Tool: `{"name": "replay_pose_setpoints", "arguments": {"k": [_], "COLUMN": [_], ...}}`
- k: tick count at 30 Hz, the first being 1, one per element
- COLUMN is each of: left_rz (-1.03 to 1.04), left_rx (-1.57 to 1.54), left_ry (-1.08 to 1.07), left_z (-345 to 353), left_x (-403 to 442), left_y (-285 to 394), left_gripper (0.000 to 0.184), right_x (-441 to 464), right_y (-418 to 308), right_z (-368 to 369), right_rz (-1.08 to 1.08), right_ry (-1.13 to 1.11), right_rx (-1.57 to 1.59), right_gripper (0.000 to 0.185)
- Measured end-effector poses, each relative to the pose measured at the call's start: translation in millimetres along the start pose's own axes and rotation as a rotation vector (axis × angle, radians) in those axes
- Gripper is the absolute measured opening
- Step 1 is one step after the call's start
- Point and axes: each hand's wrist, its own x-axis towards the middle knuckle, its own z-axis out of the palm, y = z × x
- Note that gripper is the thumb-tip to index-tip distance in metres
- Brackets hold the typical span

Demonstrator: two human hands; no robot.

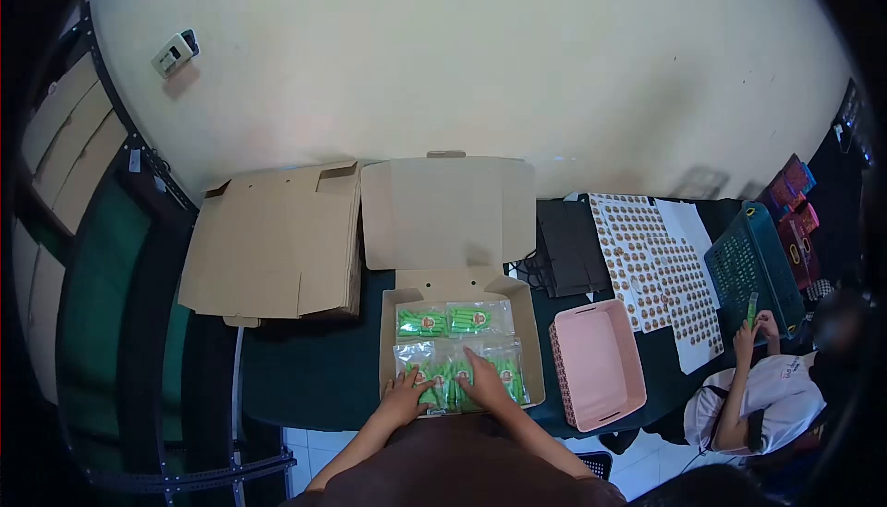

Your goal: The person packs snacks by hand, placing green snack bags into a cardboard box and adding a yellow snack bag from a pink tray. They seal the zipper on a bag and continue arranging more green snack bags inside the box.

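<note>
In front of me lies an open cardboard box (389, 327), its lid (439, 220) standing up at the back. Inside are several clear plastic packets (470, 320) of green stick-like pieces with round stickers, set in a back row and a front row. My left hand (404, 400) rests on the front row at its left, fingers spread. Further right, my right hand (484, 384) lies over the front-row packets with its fingers stretched out. Both hands press flat against the plastic and grip nothing. Parts of the packets beneath them are hidden.
Flattened cardboard boxes (268, 244) are stacked at left. To the right are a pink basket (602, 359), a black flat object (571, 248), sticker sheets (661, 267) and a green basket (753, 267). At far right a seated person (758, 401) holds a green packet (752, 308).
</note>
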Motion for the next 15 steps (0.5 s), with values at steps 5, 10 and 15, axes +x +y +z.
{"name": "replay_pose_setpoints", "arguments": {"k": [5, 10, 15], "left_rz": [-0.048, -0.043, -0.017], "left_rx": [0.029, -0.067, -0.095], "left_ry": [-0.038, -0.007, -0.014], "left_z": [-4, -7, -6], "left_x": [3, 2, 1], "left_y": [7, 8, 1], "left_gripper": [0.055, 0.044, 0.036], "right_x": [-5, -8, -16], "right_y": [22, 30, 34], "right_z": [1, 5, -11], "right_rz": [0.008, -0.048, 0.085], "right_ry": [-0.064, -0.012, 0.081], "right_rx": [-0.072, -0.054, -0.030], "right_gripper": [0.055, 0.048, 0.043]}}
